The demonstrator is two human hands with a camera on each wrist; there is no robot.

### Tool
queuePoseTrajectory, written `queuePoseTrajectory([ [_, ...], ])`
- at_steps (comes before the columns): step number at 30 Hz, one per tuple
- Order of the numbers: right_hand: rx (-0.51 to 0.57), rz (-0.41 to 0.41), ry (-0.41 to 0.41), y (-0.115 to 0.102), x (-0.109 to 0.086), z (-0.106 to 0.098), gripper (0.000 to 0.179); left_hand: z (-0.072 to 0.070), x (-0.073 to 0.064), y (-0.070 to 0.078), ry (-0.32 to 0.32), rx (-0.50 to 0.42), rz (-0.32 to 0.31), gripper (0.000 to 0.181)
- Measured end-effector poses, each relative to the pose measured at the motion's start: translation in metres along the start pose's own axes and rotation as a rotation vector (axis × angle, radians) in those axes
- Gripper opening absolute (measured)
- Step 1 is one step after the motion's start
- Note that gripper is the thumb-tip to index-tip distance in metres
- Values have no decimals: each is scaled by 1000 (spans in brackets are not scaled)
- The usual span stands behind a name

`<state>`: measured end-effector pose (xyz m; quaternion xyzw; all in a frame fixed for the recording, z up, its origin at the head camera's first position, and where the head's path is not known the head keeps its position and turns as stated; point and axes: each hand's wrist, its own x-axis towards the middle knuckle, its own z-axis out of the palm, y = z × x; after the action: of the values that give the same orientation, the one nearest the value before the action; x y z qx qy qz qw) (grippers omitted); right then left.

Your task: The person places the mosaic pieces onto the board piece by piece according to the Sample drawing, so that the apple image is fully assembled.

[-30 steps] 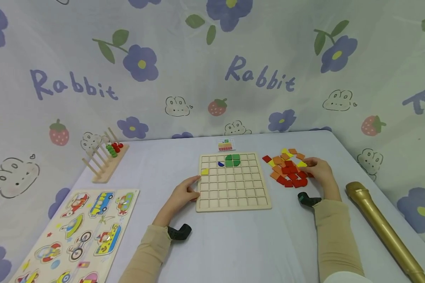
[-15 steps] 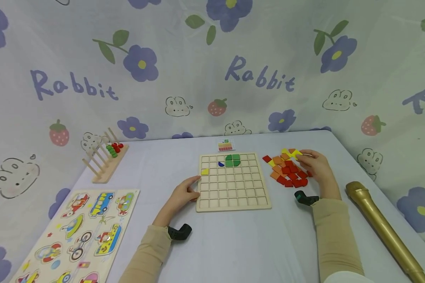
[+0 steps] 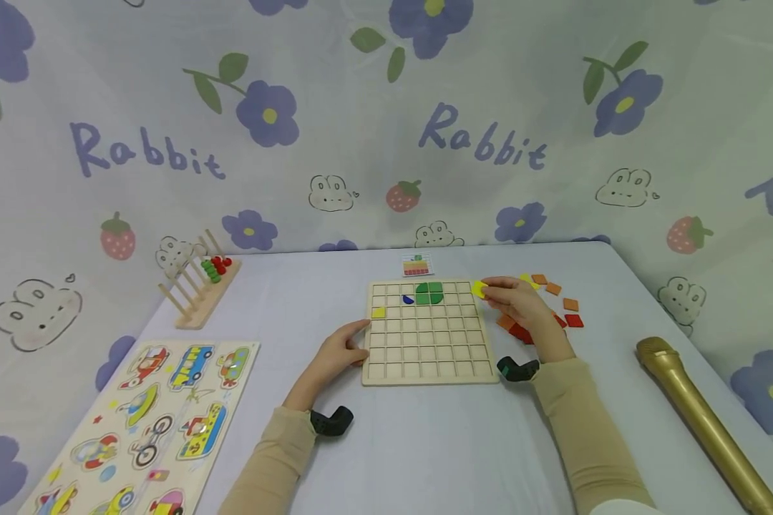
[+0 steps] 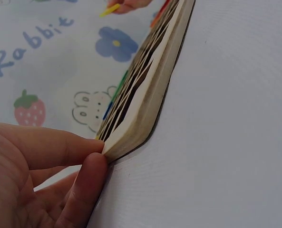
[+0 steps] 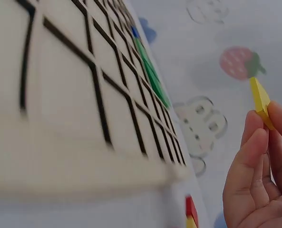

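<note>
Cloth (image 3: 348, 107) behind the board (image 3: 421, 339) reads "Rabbit". Left hand (image 3: 333, 356), uncurled, touches the board; right hand (image 3: 522, 302) pinches a yellow tile (image 3: 479, 289).

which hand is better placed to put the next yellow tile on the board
Probably the right hand: it pinches a yellow tile near the far right corner of the board. The left hand touches the board's left edge, holding no tile.
</note>
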<state>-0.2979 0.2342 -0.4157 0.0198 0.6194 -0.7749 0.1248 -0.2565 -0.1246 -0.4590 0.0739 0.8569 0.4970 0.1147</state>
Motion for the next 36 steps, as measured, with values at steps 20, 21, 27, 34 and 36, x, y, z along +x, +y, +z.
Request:
queuePoseTrajectory([
  [20,-411,69,-48,35,53,124,21,0,-1,1,-7,3,11,61],
  [21,-429,62,-43,36,54,127,20,-1,-1,1,-5,0,9,62],
  [27,-676,-19,-14,42,58,133,11,0,-2,1,-10,-12,11,62],
  [34,-893,-122,-15,44,58,136,9,0,-2,0,-3,-15,15,62],
  [36,-914,-129,-18,45,59,136,9,0,-2,0,-1,-13,12,62],
])
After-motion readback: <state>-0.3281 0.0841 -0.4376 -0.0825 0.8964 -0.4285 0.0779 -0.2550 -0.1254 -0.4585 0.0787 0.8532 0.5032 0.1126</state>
